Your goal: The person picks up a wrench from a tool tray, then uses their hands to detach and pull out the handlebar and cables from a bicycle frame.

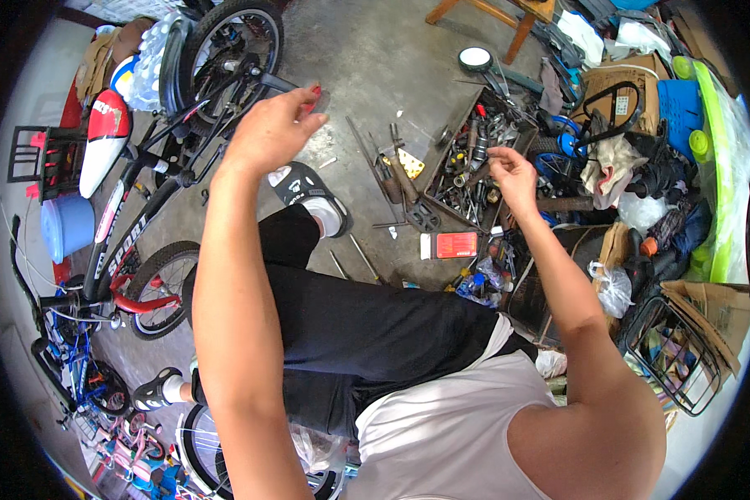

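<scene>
My left hand [268, 132] is raised beside the bicycle [125, 196] on the left, its fingers closed round a small red and clear plastic piece [312, 100]. A dark bar [277, 82] of the bicycle lies just past those fingers. My right hand [513, 177] is over the right side of a metal tool tray [442, 171] heaped with sockets, bolts and hand tools. Its fingers are bent together by a brownish metal tool [475, 177]. Whatever they may grip is too small to make out.
Long tools and a crank with a pedal [421, 215] lie on the floor near the tray, with a red and white box [450, 245] closer to me. Boxes, baskets and bags crowd the right. A blue bucket [67, 227] and small bikes stand left; a wooden stool [521, 33] is far off.
</scene>
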The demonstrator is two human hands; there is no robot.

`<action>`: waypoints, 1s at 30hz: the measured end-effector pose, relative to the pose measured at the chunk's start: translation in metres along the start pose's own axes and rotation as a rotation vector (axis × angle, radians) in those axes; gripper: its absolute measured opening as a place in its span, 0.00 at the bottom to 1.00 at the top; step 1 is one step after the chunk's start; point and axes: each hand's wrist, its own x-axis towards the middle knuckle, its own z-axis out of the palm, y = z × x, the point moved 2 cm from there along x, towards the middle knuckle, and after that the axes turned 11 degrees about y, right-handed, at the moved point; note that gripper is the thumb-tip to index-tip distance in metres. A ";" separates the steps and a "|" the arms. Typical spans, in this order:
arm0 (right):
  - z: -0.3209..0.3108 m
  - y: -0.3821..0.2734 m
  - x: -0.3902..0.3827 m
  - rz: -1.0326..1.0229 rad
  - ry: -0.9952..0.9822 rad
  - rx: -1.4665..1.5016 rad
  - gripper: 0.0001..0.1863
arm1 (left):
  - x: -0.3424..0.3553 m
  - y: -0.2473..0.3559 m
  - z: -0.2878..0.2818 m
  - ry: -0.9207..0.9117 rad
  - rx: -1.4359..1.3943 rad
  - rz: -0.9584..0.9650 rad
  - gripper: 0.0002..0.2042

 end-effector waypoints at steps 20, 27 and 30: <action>0.030 0.053 -0.061 0.120 0.101 -0.138 0.17 | -0.006 0.026 0.000 -0.165 -0.037 -0.116 0.22; 0.016 0.094 -0.105 0.211 -0.053 -0.297 0.13 | -0.002 0.025 0.007 -0.169 -0.011 -0.068 0.22; 0.028 0.081 -0.090 0.115 -0.018 -0.399 0.14 | 0.001 0.028 0.008 -0.171 -0.016 -0.049 0.23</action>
